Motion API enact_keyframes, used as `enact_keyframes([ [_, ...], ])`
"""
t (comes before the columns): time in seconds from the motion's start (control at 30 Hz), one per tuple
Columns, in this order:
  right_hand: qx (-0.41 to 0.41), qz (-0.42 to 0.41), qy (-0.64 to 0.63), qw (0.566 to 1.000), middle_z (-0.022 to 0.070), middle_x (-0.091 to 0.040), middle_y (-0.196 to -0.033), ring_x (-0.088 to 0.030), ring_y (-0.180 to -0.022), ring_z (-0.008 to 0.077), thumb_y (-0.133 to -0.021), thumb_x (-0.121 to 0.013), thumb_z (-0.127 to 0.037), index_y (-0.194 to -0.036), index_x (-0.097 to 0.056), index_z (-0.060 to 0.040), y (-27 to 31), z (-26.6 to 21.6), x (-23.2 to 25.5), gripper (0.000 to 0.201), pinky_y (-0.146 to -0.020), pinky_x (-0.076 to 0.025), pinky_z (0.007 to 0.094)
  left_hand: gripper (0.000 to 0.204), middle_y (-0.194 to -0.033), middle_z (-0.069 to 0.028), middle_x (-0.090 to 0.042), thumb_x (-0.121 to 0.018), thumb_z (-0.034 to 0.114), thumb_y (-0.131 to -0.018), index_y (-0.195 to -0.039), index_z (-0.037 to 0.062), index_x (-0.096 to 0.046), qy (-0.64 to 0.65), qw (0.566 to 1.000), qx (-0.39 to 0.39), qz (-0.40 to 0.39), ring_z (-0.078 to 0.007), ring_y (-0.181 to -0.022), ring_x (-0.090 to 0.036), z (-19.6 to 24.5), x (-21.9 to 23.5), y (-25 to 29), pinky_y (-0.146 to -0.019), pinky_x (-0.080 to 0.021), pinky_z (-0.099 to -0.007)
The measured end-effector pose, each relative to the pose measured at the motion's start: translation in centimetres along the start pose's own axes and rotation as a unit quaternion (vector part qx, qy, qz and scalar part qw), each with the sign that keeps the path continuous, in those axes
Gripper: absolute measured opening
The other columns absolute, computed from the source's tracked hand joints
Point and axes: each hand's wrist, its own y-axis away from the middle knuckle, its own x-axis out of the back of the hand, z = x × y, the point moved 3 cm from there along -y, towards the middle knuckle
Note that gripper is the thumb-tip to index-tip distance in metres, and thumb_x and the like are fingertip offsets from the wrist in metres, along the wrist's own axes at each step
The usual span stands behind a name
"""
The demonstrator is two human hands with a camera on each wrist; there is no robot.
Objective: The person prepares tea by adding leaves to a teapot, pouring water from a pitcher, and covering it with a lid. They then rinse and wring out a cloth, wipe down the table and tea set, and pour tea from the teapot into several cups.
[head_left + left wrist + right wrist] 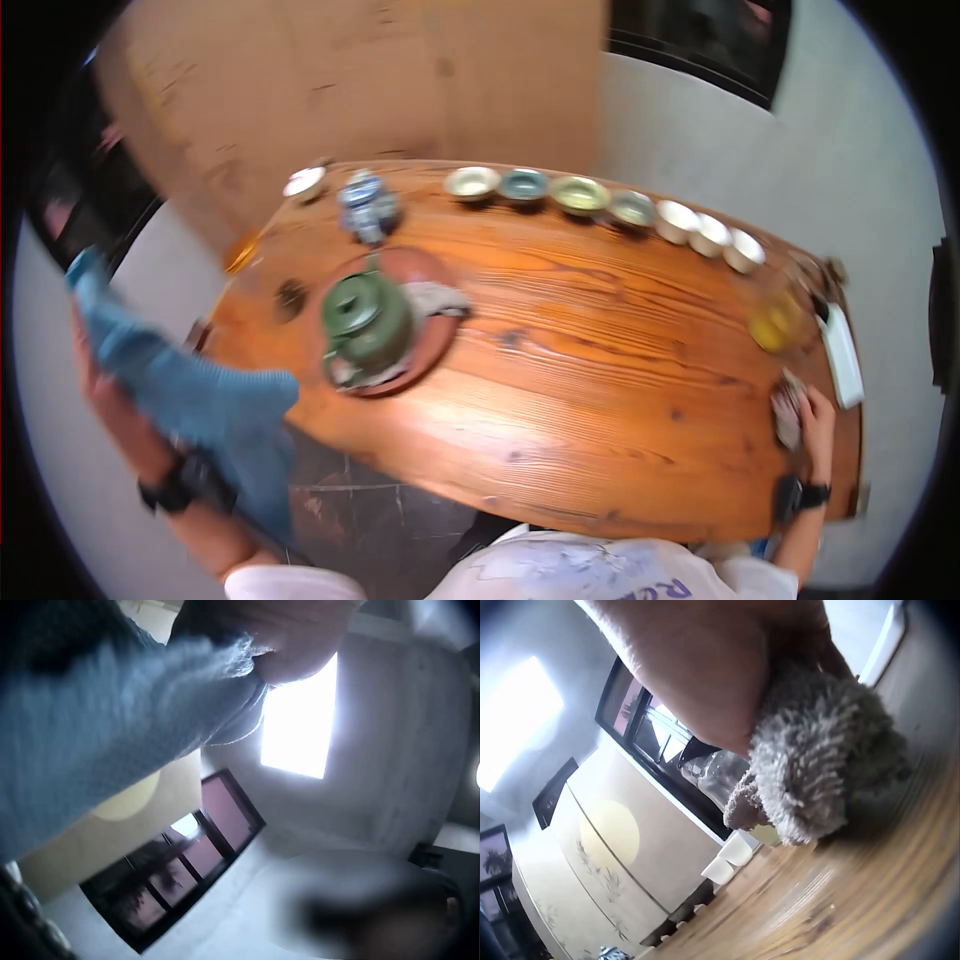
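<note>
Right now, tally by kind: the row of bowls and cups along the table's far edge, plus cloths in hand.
Wide bowls: 4
Small white cups: 3
Held cloths: 2
Total: 9

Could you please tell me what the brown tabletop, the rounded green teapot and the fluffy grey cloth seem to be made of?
Brown tabletop: wood, seemingly varnished, with grain, knots and sheen.
Rounded green teapot: probably ceramic, from its smooth, opaque body; blur leaves the finish open.
Fluffy grey cloth: perhaps microfibre or terry, soft-looking, with a shaggy pile.
</note>
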Motion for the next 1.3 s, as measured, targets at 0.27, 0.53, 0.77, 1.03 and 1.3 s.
enact_keyframes([
  [0.27,0.044,0.121,-0.127,0.983,-0.0036,-0.047,-0.066,-0.038,-0.061,0.0028,-0.086,-0.052,-0.012,-0.083,-0.057,0.0021,2.9,-2.5,2.5,0.016,-0.053,-0.033,0.0180,0.047,-0.125,-0.0151,-0.044,-0.039,0.025,-0.089,-0.127,-0.0034,-0.036,-0.036,0.996,-0.052,-0.063,-0.0233,-0.112,-0.045,3.1,-21.6,7.3,-0.094,-0.036,-0.0324],
  [0.53,0.023,0.198,-0.360,0.911,-0.0074,-0.050,-0.073,-0.043,-0.065,-0.0001,-0.090,-0.047,-0.020,-0.090,-0.057,-0.0035,2.6,-2.0,6.8,0.020,-0.059,-0.034,0.0161,0.041,-0.110,-0.0103,-0.054,-0.035,0.029,-0.093,-0.121,-0.0003,-0.044,0.212,0.935,0.091,-0.267,-0.0174,-0.093,-0.055,-0.7,-32.6,8.3,-0.082,-0.045,-0.0287],
  [0.77,-0.032,0.266,-0.539,0.799,0.0020,-0.060,-0.087,-0.055,-0.070,0.0082,-0.091,-0.043,-0.029,-0.102,-0.053,-0.0053,2.3,-3.2,9.2,0.028,-0.053,-0.043,0.0213,0.033,-0.095,-0.0178,-0.055,-0.062,0.016,-0.074,-0.104,0.0057,-0.052,-0.406,0.781,-0.088,-0.467,-0.0346,-0.081,-0.056,-14.5,-31.0,14.3,-0.069,-0.046,-0.0394],
  [1.03,0.039,0.157,-0.416,0.895,0.0055,-0.060,-0.086,-0.055,-0.067,0.0098,-0.092,-0.041,-0.027,-0.101,-0.054,-0.0005,2.5,-2.5,8.0,0.030,-0.050,-0.045,0.0223,0.066,-0.129,-0.0181,-0.038,-0.066,0.025,-0.073,-0.130,0.0138,-0.034,-0.234,0.696,-0.195,-0.650,-0.0382,-0.115,-0.039,-9.9,-37.0,22.9,-0.091,-0.038,-0.0415],
  [1.3,0.024,0.243,-0.218,0.945,-0.0060,-0.055,-0.078,-0.047,-0.072,0.0024,-0.088,-0.052,-0.020,-0.099,-0.060,0.0036,6.6,-1.1,9.0,0.027,-0.063,-0.040,0.0187,0.054,-0.122,-0.0203,-0.044,-0.067,0.019,-0.070,-0.119,0.0095,-0.047,-0.186,0.596,-0.147,-0.767,-0.0362,-0.110,-0.044,-12.1,-38.6,24.3,-0.089,-0.039,-0.0386],
])
